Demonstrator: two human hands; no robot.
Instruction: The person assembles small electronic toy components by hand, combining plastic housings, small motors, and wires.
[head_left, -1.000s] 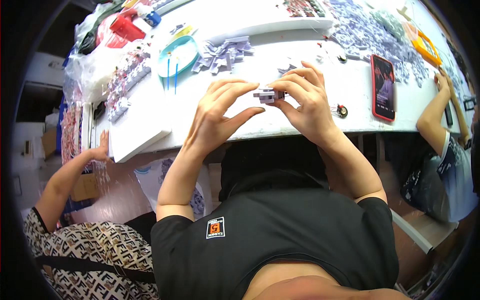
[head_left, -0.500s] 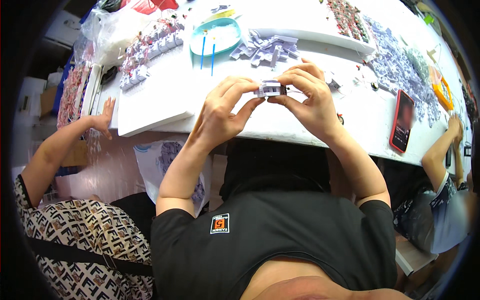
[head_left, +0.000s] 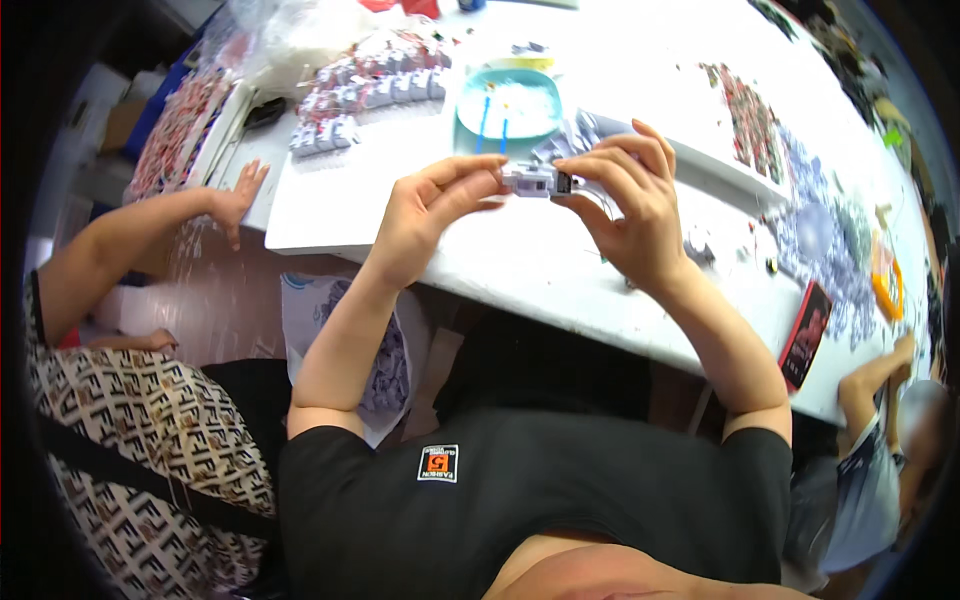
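Observation:
A small grey plastic housing (head_left: 530, 181) with a black end and thin wires is held up over the near part of the white table. My left hand (head_left: 415, 220) has its thumb and fingers closed at the housing's left end. At the black end, the index finger and thumb of my right hand (head_left: 635, 205) pinch it, with the other fingers raised. Behind the housing lies a pile of loose grey plastic parts (head_left: 580, 130), partly hidden by my right fingers. Just past it stands a turquoise bowl (head_left: 467, 112) with two blue sticks.
Wired grey assemblies (head_left: 400, 92) stand in rows on a white foam board (head_left: 330, 215) at left. Further right are a foam tray (head_left: 700, 160), a heap of grey parts (head_left: 815, 235), a phone (head_left: 806, 335) and an orange frame (head_left: 886, 280). A co-worker's hand (head_left: 236, 203) rests by the board.
The view has shifted, so the table things appear further right and are tilted. My left fingers have straightened along the housing's left end. Both hands still hold the housing.

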